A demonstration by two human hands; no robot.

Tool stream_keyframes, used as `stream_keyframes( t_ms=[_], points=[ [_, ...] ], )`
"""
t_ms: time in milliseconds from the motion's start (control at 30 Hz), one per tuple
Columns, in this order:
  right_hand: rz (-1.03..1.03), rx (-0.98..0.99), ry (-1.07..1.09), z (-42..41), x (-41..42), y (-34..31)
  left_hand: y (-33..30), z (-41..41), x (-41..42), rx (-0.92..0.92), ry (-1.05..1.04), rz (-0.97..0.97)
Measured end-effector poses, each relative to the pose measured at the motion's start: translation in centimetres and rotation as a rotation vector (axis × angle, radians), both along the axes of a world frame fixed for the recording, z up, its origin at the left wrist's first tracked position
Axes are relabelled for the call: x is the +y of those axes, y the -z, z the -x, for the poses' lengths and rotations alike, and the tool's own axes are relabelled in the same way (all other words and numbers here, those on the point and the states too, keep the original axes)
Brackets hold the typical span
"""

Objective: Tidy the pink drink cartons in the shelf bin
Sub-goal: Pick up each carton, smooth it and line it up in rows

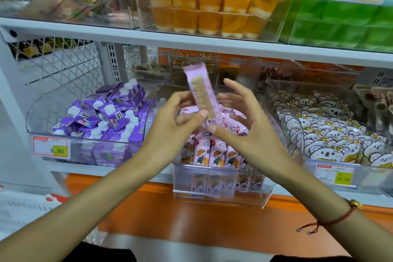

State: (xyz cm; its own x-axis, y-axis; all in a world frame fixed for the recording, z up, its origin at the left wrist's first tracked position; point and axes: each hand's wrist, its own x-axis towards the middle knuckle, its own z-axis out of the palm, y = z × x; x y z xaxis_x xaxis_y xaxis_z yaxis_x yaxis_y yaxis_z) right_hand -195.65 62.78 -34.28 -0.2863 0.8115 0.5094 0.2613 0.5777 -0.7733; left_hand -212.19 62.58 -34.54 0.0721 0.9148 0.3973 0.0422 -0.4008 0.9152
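Held pink carton (200, 91) motion-blurred, print unreadable, bin's (219, 195) rear cartons hidden behind hands

Bare forearms, no sleeves — a red cord bracelet (338, 218) with one gold bead on the right wrist.
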Motion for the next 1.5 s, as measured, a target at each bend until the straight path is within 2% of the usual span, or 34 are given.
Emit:
stream_keyframes(
  t_ms=[133, 300, 433, 567, 733, 867, 1000, 1100, 1200, 1267, 1333, 1500],
  points=[
    [0.029, 0.057, -0.002, 0.5, 0.0, 0.2, -0.2, -0.1, 0.0, -0.099, -0.063, 0.113],
    [0.266, 0.157, -0.035, 0.2, 0.5, 0.2, -0.7, 0.7, 0.5, -0.32, 0.044, 0.199],
    [0.39, 0.202, -0.091, 0.0, 0.8, 0.4, -0.6, 0.9, 0.3, -0.293, -0.007, 0.166],
    [0.345, 0.214, -0.022, -0.2, 0.8, 0.3, -0.6, 0.9, 0.1, -0.271, -0.139, 0.143],
    [0.487, 0.393, -0.001, -0.5, 1.3, 0.0, -0.5, 0.8, -0.1, -0.101, -0.061, 0.125],
    [0.516, 0.421, 0.008, -1.1, 1.7, 0.2, -0.4, 1.0, 0.1, 0.063, -0.058, 0.037],
    [0.489, 0.415, 0.04, -1.3, 2.0, 0.6, -0.8, 1.1, 0.3, 0.025, -0.089, -0.076],
    [0.248, 0.195, 0.203, -1.4, 2.2, 1.1, -1.0, 1.2, 1.0, 0.017, -0.21, -0.208],
    [-0.023, -0.279, 0.276, -1.5, 2.2, 2.0, -1.1, 1.3, 2.6, 0.095, -0.317, -0.259],
    [-0.101, -0.599, 0.251, -1.4, 2.3, 2.9, -1.1, 1.2, 4.0, 0.204, -0.349, -0.246],
    [-0.136, -0.826, 0.246, -1.3, 2.4, 3.4, -1.0, 1.2, 5.3, 0.299, -0.346, -0.235],
    [-0.117, -0.877, 0.224, -1.5, 2.7, 3.3, -1.5, 2.1, 7.4, 0.592, -0.312, -0.243]
  ],
)
